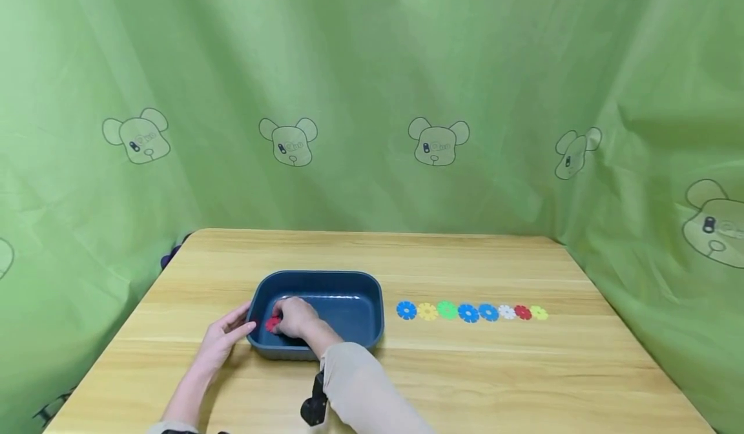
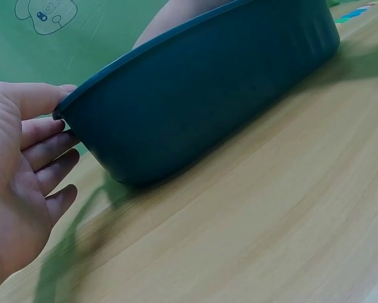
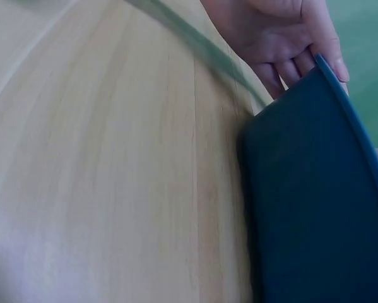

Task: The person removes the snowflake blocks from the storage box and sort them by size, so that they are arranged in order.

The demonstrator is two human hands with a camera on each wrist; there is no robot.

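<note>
A dark blue rectangular basin [image 1: 360,342] stands on the table, left of its middle. My left hand [image 1: 216,343] holds the basin's left end by the rim. In the left wrist view, the thumb of that left hand [image 2: 15,158] lies on the rim and the other fingers are against the outer wall. My right hand [image 1: 299,319] reaches down inside the basin near its left end. Its fingertips pinch a red flower-shaped plastic disc [image 1: 271,324], partly covered by the fingers. In the right wrist view the basin's wall hides the right hand's fingers.
Right of the basin, a row of flower-shaped discs runs across the wooden table [image 1: 494,369]: a blue disc [image 1: 406,310], a yellow disc [image 1: 427,311], a green disc [image 1: 447,309] and several more. Green cloth [image 1: 372,188] hangs behind and at both sides.
</note>
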